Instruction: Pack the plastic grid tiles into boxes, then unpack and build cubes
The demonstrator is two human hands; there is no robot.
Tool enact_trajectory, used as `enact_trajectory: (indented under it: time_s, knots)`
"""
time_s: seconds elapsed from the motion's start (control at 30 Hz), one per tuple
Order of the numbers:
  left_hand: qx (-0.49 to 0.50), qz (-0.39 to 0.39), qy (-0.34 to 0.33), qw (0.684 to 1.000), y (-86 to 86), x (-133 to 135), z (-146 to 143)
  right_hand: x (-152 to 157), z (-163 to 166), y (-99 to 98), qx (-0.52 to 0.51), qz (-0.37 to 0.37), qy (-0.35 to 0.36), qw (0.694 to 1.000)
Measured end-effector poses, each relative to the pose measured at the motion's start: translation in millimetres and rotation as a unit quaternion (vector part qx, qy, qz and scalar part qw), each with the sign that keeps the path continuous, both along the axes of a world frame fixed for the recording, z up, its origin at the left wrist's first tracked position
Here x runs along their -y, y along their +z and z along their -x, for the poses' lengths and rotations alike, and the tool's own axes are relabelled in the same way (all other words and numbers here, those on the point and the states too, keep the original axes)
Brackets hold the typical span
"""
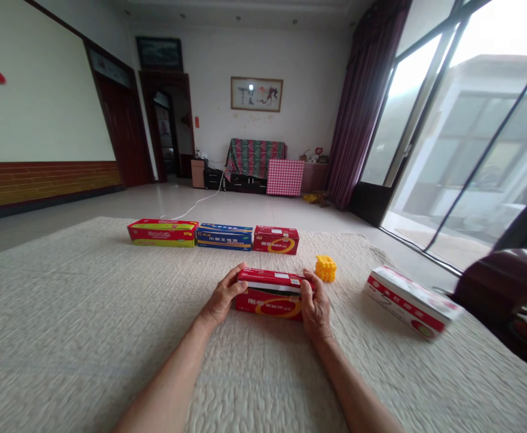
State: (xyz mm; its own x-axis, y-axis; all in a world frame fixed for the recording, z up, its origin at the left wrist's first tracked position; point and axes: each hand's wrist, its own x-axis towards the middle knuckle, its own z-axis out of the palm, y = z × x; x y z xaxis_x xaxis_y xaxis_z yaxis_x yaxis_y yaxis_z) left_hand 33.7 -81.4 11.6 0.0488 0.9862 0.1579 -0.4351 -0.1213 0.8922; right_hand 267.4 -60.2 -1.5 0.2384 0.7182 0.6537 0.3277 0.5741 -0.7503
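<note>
A red cardboard box (269, 304) with white lettering and a gold ring rests on the quilted cover. Its lid stands slightly raised, and a dark gap shows along the front. My left hand (222, 294) grips the box's left end, thumb at the front upper edge. At the right end my right hand (316, 305) holds it the same way, fingers over the lid. What the box contains is hidden. A yellow knobbly cube (325, 269) sits just beyond my right hand.
Behind the held box stand a red and yellow-green box (162, 233), a blue box (224, 237) and another red box (275, 240) in a row. A white and red box (411, 302) lies at the right, near a dark chair (493, 288). The quilted cover (87, 337) spreads all around.
</note>
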Motion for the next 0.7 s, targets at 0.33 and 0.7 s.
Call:
enact_trajectory:
  time_s: [0.33, 0.7]
  knots:
    - [-0.025, -0.004, 0.030, 0.999, -5.1, -5, -1, 9, -4, 0.7, 0.061, -0.029, 0.034, 0.997]
    - [-0.050, -0.023, 0.049, 0.997, -4.1, -5, -4, 12, -5, 4.2, 0.036, 0.017, 0.044, 0.998]
